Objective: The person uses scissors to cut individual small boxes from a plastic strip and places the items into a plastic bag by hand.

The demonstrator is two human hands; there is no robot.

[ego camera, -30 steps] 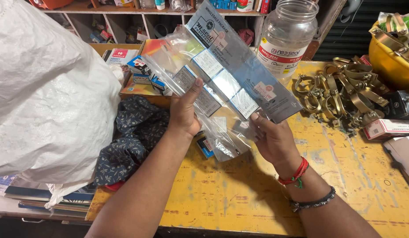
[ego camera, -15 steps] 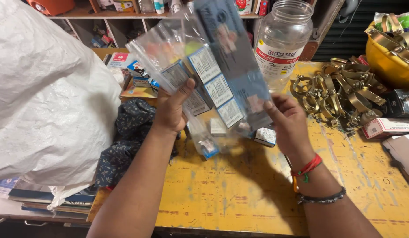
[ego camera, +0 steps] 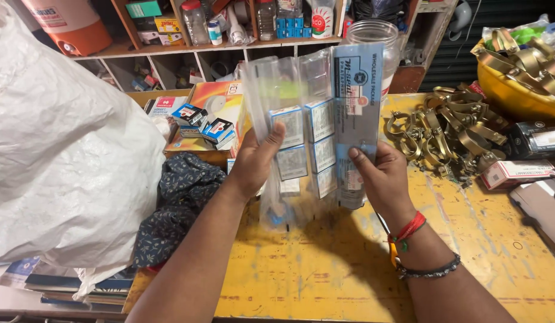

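Yellow table (ego camera: 325, 281); fingers (ego camera: 276, 134) grip packets (ego camera: 313, 128).

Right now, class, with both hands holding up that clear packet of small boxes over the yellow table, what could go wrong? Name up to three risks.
1. The clear packet is held upright by the left hand and right hand only at its lower part, so it might flop over or slip.
2. If it tips, its small boxes could slide out onto the table.
3. The glass jar stands right behind it; a swing might knock it.
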